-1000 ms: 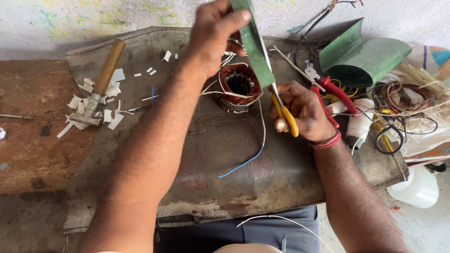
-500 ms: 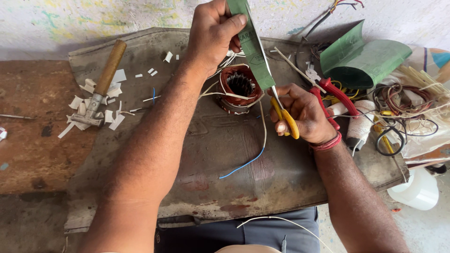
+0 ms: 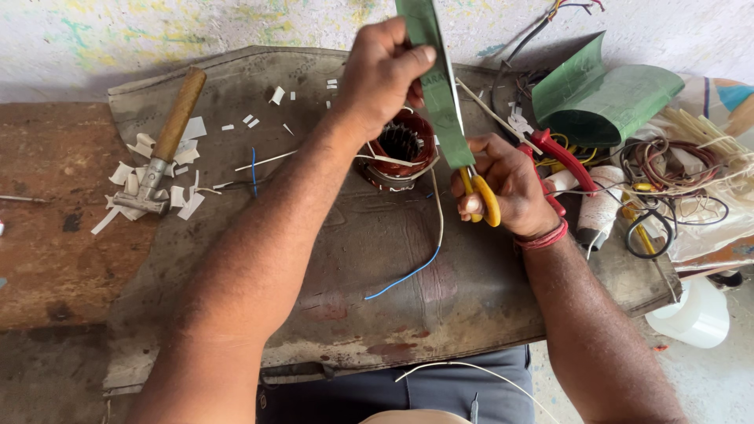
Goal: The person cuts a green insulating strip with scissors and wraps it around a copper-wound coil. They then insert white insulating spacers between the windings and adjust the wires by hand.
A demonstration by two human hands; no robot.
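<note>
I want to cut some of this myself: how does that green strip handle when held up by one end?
The green strip probably handles like stiff paper: it stands nearly straight between the left hand and scissors. Likely light, pinched by fingertips alone. The green roll suggests it curls.

green strip (image 3: 440,102): matt paper | scissors (image 3: 481,196): glossy yellow plastic handles | hammer (image 3: 161,149): wooden handle, dull metal head | surface (image 3: 47,235): rough, rusty
</note>
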